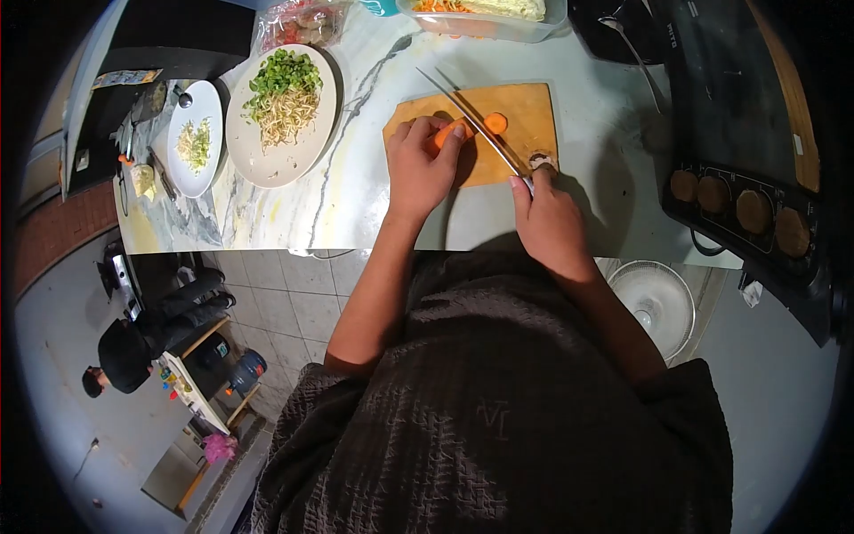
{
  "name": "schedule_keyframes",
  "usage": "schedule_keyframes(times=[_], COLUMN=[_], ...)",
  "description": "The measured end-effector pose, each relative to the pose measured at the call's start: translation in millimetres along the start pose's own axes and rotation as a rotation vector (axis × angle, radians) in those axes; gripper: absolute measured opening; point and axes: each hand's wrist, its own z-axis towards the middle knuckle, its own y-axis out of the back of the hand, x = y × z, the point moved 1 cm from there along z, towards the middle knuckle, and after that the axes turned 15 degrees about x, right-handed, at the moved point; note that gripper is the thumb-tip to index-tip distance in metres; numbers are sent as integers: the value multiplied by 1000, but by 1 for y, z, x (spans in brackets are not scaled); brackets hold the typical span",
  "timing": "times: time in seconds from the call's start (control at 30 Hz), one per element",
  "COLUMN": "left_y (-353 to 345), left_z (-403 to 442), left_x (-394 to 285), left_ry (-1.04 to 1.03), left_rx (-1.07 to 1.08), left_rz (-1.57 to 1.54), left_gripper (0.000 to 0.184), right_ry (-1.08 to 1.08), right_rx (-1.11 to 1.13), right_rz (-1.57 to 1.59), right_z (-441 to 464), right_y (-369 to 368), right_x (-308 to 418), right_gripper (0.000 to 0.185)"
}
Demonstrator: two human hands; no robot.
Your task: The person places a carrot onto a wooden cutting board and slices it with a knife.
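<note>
My left hand (423, 169) is closed around a carrot (439, 140) on the wooden cutting board (525, 107). In my right hand (546, 214) is the handle of a long knife (489, 138), its blade slanting up and left across the board, close to the carrot's cut end. One round carrot slice (495, 123) lies flat on the board, right of the blade. Near the board's right edge, just above my right hand, sits a small pale and dark piece (539, 160) that I cannot make out. My fingers hide part of the carrot.
On the left are a plate of bean sprouts and chopped greens (238, 147) and a smaller white plate (215, 107). A plastic container (525, 32) stands behind the board. To the right is a black stove (738, 107). Another person (124, 356) is far left.
</note>
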Motion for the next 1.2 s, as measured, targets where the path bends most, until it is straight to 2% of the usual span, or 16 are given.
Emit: schedule_keyframes(times=[0.1,0.27,0.67,0.97,1.07,1.2], left_y=[-4,-6,-6,-7,-7,-6], left_z=[2,5,5,5,7,5], left_x=[3,7,7,6,10,6], left_ry=[-59,15,51,40,57,47], left_rx=[-79,-48,-38,-69,-16,-44], left_rz=[-76,-158,-261,-160,-254,-194], left_gripper=[23,21,19,22,21,21], right_ry=[-7,36,52,19,10,-30], right_rx=[13,8,28,78,97,98], right_rz=[15,53,84,54,75,60], right_z=[0,-1,0,0,-2,-2], right_y=[1,6,2,7,9,8], right_x=[3,11,20,28,30,33], right_gripper=[41,41,41,41,41,41])
